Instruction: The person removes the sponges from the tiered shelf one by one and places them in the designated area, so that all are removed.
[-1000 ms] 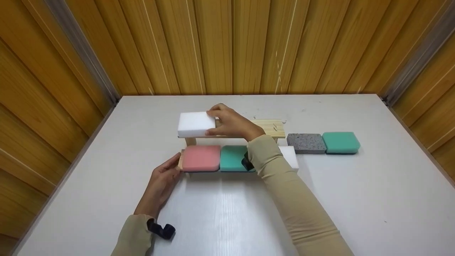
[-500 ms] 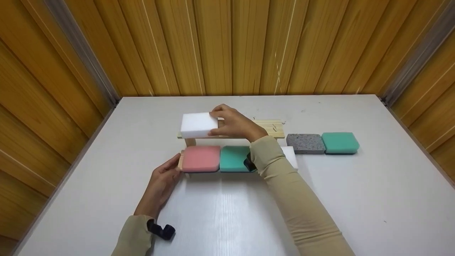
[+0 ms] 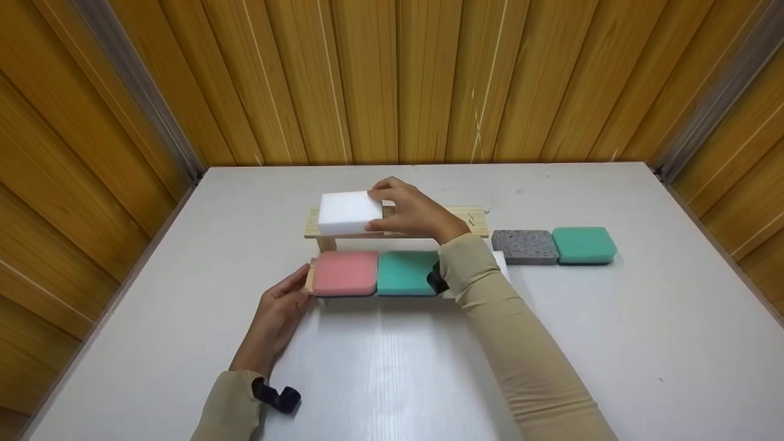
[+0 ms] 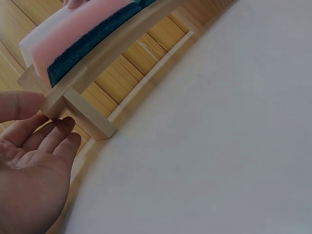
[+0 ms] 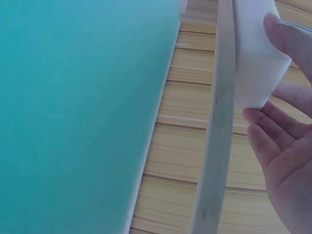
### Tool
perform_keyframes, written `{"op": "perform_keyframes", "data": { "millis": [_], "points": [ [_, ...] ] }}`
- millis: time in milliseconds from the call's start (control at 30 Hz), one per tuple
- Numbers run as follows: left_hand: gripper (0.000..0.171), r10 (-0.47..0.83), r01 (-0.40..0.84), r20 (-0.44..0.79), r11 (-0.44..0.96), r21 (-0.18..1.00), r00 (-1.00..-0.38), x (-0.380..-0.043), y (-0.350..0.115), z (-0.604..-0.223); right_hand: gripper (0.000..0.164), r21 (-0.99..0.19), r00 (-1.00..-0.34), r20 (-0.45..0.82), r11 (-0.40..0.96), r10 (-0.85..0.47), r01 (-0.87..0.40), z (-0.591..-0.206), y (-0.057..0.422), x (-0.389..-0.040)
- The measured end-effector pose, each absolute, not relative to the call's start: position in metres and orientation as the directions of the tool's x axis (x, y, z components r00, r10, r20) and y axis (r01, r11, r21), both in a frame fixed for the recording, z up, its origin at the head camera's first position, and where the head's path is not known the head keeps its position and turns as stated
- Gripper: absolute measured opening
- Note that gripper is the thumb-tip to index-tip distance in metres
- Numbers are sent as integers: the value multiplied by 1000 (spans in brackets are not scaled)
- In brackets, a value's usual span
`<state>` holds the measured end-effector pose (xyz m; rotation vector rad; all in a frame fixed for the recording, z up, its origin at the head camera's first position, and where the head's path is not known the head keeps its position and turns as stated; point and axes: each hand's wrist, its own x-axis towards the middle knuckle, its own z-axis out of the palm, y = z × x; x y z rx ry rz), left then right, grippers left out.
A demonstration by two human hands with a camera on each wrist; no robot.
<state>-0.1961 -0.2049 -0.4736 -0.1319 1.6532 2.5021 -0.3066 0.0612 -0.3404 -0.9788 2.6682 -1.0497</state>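
My right hand [image 3: 413, 211] grips a white sponge block [image 3: 349, 213] by its right end, thumb in front and fingers behind, over the left part of the upper board of a two-tier wooden rack [image 3: 311, 226]. In the right wrist view, the white block [image 5: 256, 53] lies against that board's edge [image 5: 222, 107]. On the lower tier sit a pink sponge [image 3: 346, 273] and a green sponge [image 3: 404, 273]. The sleeve mostly covers another white block [image 3: 500, 260] there. At the lower tier's left end, my left hand [image 3: 278, 315] pinches the board between thumb and fingers.
Right of the rack, a grey speckled sponge [image 3: 525, 247] and another green sponge [image 3: 584, 245] lie side by side on the white table [image 3: 643, 331]. Yellow wood-patterned panels [image 3: 429, 79] rise behind the table and along both sides.
My right hand has shifted the white sponge block a little to the right along the upper board, baring the board's left end. The left hand stays at the rack's end.
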Motion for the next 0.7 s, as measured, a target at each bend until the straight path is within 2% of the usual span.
{"op": "perform_keyframes", "data": {
  "millis": [533, 700],
  "points": [
    [60, 62, -171, -159, -375, 911, -985, -196, -206, -471, 62, -645, -796, 129, 559, -592, -520, -328, 79, -305],
    [61, 70, -183, -169, -387, 904, -983, -195, -207, -471, 58, -645, -779, 150, 537, -608, -543, -326, 89, -304]
  ]
}}
